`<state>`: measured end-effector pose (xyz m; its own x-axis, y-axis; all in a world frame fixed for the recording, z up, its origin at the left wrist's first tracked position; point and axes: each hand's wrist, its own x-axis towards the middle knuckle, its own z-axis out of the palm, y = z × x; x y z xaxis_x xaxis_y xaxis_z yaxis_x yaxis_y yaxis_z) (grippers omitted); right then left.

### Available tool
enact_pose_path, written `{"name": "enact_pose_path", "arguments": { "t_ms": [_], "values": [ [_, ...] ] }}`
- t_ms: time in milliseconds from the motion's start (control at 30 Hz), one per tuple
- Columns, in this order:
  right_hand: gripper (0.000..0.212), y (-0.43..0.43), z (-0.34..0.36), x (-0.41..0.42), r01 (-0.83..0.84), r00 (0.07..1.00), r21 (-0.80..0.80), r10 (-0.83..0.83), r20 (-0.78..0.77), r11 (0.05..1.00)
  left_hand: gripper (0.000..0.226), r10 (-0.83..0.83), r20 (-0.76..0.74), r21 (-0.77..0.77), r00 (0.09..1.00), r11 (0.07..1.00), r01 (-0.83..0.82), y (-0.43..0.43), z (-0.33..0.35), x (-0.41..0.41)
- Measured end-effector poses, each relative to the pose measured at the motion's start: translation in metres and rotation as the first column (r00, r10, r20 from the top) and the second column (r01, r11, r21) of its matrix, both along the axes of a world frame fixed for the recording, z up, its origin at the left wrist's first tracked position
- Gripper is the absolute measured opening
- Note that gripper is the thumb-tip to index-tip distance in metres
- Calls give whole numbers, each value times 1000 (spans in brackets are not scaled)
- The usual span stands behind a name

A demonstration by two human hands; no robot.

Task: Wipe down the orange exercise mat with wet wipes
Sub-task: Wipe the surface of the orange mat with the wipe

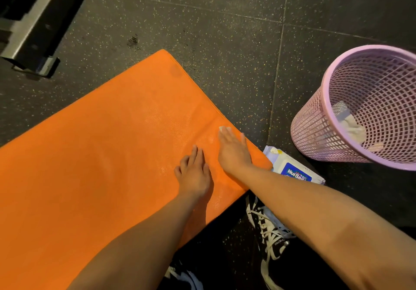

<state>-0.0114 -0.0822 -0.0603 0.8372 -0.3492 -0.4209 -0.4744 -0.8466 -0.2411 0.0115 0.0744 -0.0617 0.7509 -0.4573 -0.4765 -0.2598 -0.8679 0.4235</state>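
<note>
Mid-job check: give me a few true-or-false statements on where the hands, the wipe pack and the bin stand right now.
1. The right hand presses a wet wipe flat on the orange mat. True.
2. The left hand holds the wet wipes pack. False: it rests flat on the mat, holding nothing.
3. The wet wipes pack lies on the floor beside the mat's edge. True.
4. The pink mesh wastebasket is empty. False: crumpled wipes lie inside.
</note>
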Motion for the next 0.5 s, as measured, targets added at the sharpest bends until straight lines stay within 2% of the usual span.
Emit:
{"name": "enact_pose_path", "arguments": {
  "t_ms": [100,167,233,367,433,500],
  "values": [
    [61,22,-1,-11,-229,973,65,227,29,971,56,48,14,-36,999,998,-47,5,0,-4],
    [60,18,-4,-13,-317,948,48,316,28,947,56,48,16,-36,999,998,-48,7,0,-3],
    [62,3,-3,-9,-282,959,-1,282,11,959,56,19,11,-10,1000,1000,-19,7,2,-1],
    [67,-9,2,-3,-7,1000,-26,6,-18,1000,58,-13,9,33,1000,999,13,4,7,4],
    [68,8,2,0,-45,999,25,46,-15,999,60,-17,-17,42,1000,999,17,-1,8,12],
    [66,21,-1,3,-156,988,88,155,13,984,61,-5,-34,45,999,999,7,-5,6,22]
  ]
}}
